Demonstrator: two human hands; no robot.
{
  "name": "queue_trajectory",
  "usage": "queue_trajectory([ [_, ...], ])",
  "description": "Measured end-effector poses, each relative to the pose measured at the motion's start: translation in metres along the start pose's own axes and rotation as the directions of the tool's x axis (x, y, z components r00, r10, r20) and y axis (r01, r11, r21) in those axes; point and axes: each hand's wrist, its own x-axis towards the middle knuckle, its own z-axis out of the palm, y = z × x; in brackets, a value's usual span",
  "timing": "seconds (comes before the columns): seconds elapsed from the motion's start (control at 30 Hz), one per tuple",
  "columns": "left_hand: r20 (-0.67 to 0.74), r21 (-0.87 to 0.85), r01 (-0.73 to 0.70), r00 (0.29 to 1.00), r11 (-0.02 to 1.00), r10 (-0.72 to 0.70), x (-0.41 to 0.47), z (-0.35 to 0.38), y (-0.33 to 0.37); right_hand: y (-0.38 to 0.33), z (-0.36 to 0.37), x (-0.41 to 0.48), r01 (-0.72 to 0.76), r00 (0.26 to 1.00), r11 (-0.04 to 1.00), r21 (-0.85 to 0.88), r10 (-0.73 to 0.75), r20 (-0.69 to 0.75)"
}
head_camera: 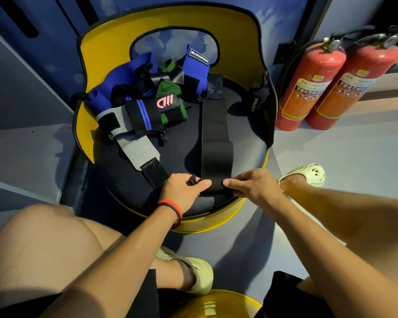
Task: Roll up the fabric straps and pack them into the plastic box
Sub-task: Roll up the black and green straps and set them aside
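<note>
A yellow chair (97, 53) with a dark round seat fills the middle of the view, and two red fire extinguishers (331, 88) stand on the floor just to the right of it. Both bare forearms reach in from the near side to the chair's front edge. The left hand (184, 191) lies knuckles up at the front edge, its thumb stretched right onto the rolled end of a black strap (214, 134) and its fingers curled under, pinching it. The right hand (251, 187) mirrors it from the other side, thumb tip pressed on the same roll and fingers tucked beneath. The two thumb tips lie near each other without touching. The black strap lies flat and long on the seat's right half, running from the chair's back to the short tight roll at the front edge. Loose straps (147, 106) lie heaped on the seat's left and rear: blue, grey, green, and a black one with blue stripes and a pink logo. A small black bundle (257, 97) leans at the seat's right rim. Red and black wristbands (170, 207) circle the left wrist.
</note>
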Motion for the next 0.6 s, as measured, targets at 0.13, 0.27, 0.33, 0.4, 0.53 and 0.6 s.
queue_trajectory([
  [0.13,-0.025,-0.044,0.052,0.998,0.998,-0.053,0.006,0.005,0.007,-0.004,0.004,-0.003,0.056,0.995,0.992,-0.116,-0.066,-0.078],
  [0.27,-0.147,-0.025,-0.012,0.989,1.000,0.009,0.007,0.011,0.014,0.003,0.014,-0.001,0.215,0.897,0.926,-0.309,-0.312,-0.313],
  [0.33,-0.185,-0.048,-0.008,0.983,0.999,-0.001,0.010,0.013,0.018,0.005,0.015,0.000,0.387,0.772,0.813,-0.436,-0.544,-0.330],
  [0.4,-0.199,-0.065,0.019,0.980,0.998,-0.032,0.016,0.013,0.020,0.003,0.017,-0.002,0.527,0.672,0.656,-0.540,-0.711,-0.208],
  [0.53,-0.196,-0.012,0.061,0.979,0.998,-0.062,0.028,0.010,0.023,0.005,0.030,-0.008,0.515,0.659,0.498,-0.698,-0.750,-0.049],
  [0.6,-0.147,-0.004,0.072,0.986,0.997,-0.071,0.031,0.010,0.023,0.005,0.031,-0.007,0.478,0.654,0.470,-0.742,-0.754,-0.056],
])
